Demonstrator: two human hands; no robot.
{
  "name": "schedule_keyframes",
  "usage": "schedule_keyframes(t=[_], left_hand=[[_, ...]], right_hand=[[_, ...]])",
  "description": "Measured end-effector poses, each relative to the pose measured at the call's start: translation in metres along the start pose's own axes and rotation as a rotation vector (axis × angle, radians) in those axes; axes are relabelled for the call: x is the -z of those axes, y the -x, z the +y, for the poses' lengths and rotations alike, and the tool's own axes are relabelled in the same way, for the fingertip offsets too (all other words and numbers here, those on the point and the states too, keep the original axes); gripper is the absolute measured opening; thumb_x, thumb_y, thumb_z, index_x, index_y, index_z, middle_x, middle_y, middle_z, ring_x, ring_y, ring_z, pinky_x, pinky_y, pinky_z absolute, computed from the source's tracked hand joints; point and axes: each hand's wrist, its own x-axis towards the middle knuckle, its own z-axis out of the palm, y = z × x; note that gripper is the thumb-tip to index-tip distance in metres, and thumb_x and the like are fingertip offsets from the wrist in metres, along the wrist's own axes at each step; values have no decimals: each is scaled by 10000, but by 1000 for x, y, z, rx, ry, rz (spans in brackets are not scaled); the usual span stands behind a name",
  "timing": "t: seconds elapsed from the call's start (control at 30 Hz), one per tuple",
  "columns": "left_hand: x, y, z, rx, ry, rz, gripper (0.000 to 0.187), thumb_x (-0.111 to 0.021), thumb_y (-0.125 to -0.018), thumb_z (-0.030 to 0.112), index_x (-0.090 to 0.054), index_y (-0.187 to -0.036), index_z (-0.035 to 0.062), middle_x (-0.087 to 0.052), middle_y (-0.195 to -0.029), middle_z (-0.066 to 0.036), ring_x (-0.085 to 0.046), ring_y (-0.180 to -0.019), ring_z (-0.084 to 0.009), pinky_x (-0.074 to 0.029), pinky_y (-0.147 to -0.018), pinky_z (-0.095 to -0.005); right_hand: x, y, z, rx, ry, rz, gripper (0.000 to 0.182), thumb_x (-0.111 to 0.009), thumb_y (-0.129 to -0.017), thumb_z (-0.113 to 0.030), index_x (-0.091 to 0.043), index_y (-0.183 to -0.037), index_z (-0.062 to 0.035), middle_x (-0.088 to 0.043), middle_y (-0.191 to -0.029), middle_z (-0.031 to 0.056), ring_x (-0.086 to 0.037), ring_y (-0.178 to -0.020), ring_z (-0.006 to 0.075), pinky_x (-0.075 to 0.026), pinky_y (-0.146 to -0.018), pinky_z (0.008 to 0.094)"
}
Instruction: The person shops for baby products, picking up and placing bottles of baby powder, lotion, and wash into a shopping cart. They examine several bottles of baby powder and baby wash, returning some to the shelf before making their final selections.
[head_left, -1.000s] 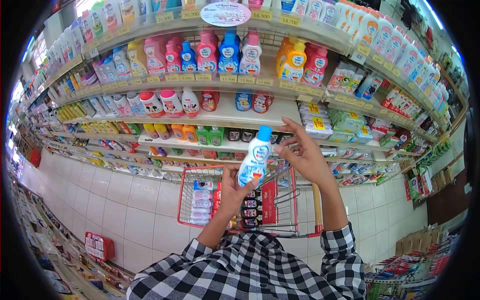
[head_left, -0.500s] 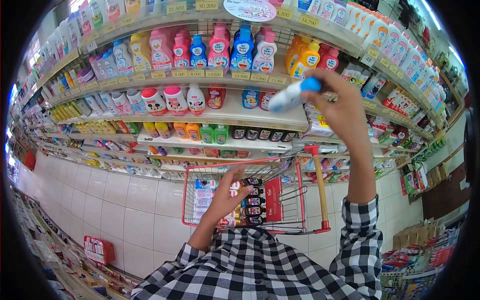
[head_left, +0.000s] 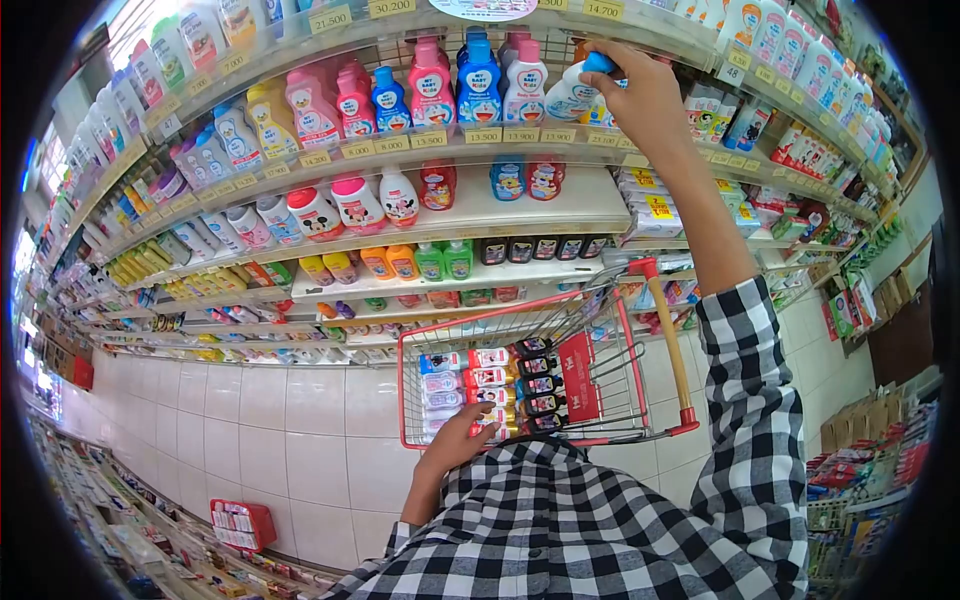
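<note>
My right hand [head_left: 637,92] grips a white bottle [head_left: 570,94] by its blue cap. The bottle tilts over the upper shelf's price strip, close beside a white bottle with a pink cap [head_left: 525,85]. Yellow bottles behind it are mostly hidden by the bottle and my hand. Low by my body, my left hand [head_left: 458,440] is empty, its fingers apart, at the near corner of the shopping cart [head_left: 402,385]. Inside the cart lie rows of bottles, among them dark ones with black caps [head_left: 540,385].
Blue Doraemon-style bottles [head_left: 479,90] and pink ones line the same shelf. On the shelf below stand several more bottles [head_left: 357,205]. The cart's wooden handle [head_left: 670,340] is at my right. A red basket [head_left: 243,525] sits on the tiled floor behind left.
My right hand has carried the white bottle up to the upper shelf. My left hand has dropped lower toward my body. The view has shifted, so the cart appears further right.
</note>
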Motion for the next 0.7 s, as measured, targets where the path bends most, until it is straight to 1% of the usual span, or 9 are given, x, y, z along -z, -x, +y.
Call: schedule_keyframes(t=[0.03, 0.1, 0.13, 0.2, 0.27, 0.33, 0.4, 0.53, 0.7], left_hand=[[0, 0, -3, 11, 5, 18, 455, -655, -890, 241, -536, -1256, -2, -628, -1156, -163, -611, -1049, -250, -466, -912, -344], [0, 1, -8, -16, -6, 48, 439, -651, -892, 230, -543, -1251, 2, -628, -1151, -165, -615, -1034, -251, -471, -903, -343], [0, 0, -8, -9, 6, 67, 435, -651, -891, 231, -546, -1248, 4, -630, -1143, -166, -616, -1027, -252, -473, -897, -346], [4, -1, -8, -6, 14, 90, 432, -651, -891, 233, -550, -1245, 6, -632, -1135, -168, -617, -1020, -253, -475, -892, -349], [7, 0, -8, 48, 8, 48, 458, -637, -889, 264, -539, -1264, 21, -584, -1212, -203, -605, -1060, -294, -464, -917, -353], [8, 0, -11, 53, -22, 43, 455, -637, -889, 265, -542, -1262, 21, -587, -1209, -203, -607, -1057, -292, -465, -917, -352], [7, 0, -17, 58, -46, 44, 452, -640, -888, 269, -550, -1253, 20, -601, -1186, -204, -613, -1047, -291, -469, -912, -352], [8, -1, -20, 77, -42, 22, 465, -645, -885, 279, -546, -1248, 5, -607, -1172, -206, -612, -1054, -293, -472, -909, -353], [4, -1, -26, 65, -78, 30, 469, -641, -891, 285, -540, -1244, -6, -608, -1165, -212, -608, -1062, -305, -469, -916, -359]], right_hand=[[-2, 1, 0, -5, 0, 1, 349, -713, -809, -189, -649, -1136, -83, -688, -971, 135, -669, -846, 259, -507, -760, 339], [-6, 0, -3, 5, 9, 33, 317, -666, -806, -150, -637, -1106, -52, -668, -941, 173, -623, -900, 362, -485, -791, 429], [-8, -1, -1, 7, 9, 38, 317, -666, -806, -150, -637, -1106, -52, -668, -941, 173, -623, -900, 362, -485, -791, 429], [-13, -4, 6, -28, 27, -3, 329, -680, -824, -172, -640, -1140, -89, -675, -993, 164, -650, -904, 322, -499, -790, 384], [-19, -7, 12, -19, 31, -1, 333, -679, -824, -170, -637, -1143, -82, -673, -995, 168, -649, -910, 323, -497, -790, 388], [-26, -7, 19, -15, 40, 3, 337, -677, -824, -167, -634, -1145, -75, -672, -998, 172, -648, -916, 325, -496, -791, 393], [-34, -8, 21, -58, -4, 1, 313, -655, -813, -136, -634, -1109, -35, -653, -1013, 175, -610, -949, 374, -484, -811, 445], [-41, -11, 24, -133, -39, 23, 322, -656, -814, -135, -629, -1114, -24, -646, -1037, 179, -609, -962, 369, -486, -814, 440], [-53, -13, 26, -285, -138, 65, 326, -673, -812, -144, -631, -1108, -15, -671, -974, 190, -644, -908, 351, -496, -803, 415]])
